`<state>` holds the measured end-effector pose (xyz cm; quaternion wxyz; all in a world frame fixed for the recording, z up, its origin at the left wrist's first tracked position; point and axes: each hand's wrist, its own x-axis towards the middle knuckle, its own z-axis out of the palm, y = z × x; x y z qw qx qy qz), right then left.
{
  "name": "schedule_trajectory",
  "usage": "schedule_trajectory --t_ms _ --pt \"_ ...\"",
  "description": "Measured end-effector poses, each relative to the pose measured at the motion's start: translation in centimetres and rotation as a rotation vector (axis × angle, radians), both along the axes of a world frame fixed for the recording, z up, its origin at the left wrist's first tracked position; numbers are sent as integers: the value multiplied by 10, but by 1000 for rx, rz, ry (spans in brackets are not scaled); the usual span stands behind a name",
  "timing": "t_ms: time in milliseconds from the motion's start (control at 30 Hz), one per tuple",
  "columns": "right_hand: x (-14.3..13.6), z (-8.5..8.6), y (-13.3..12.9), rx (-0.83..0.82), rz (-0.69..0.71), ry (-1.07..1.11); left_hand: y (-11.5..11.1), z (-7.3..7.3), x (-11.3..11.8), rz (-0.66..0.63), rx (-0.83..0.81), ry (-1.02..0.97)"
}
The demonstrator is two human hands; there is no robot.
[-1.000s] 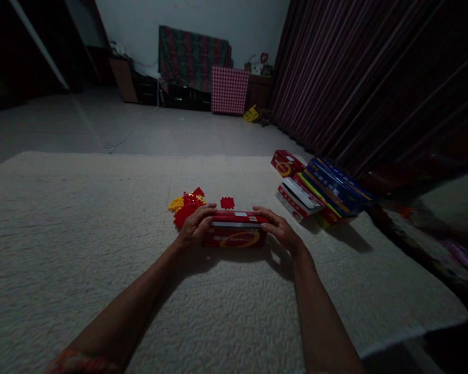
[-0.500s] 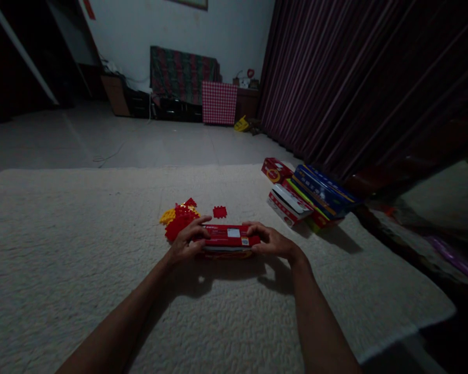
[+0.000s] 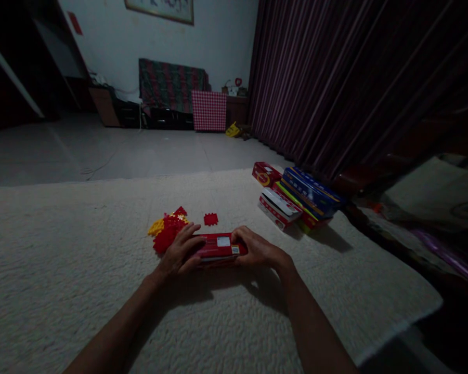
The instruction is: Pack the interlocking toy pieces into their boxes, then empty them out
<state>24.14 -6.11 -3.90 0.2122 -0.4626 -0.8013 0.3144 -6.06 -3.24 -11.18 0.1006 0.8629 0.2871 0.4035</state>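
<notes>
Gripping a red oblong carton, left hand and right hand curled round its ends, rippled quilted mat beneath

On the blanket lies a box, with a heap of pieces near its left end, a single piece just behind it, and a cluster of boxes farther back to the right, before a curtain.
</notes>
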Motion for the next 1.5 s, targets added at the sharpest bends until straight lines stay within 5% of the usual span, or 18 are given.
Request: schedule_trajectory --t_ms 300,833,1300,1500 --pt "12 0 3 40 14 46 1 -6 4 -59 220 86" --pt "-4 -9 -6 211 -32 -97 2 -5 6 -58 138 127" --pt "10 8 0 86 92 -62 0 -5 9 -43 162 69" --pt "47 39 15 86 -15 -18 -7 12 17 178 130 -228"
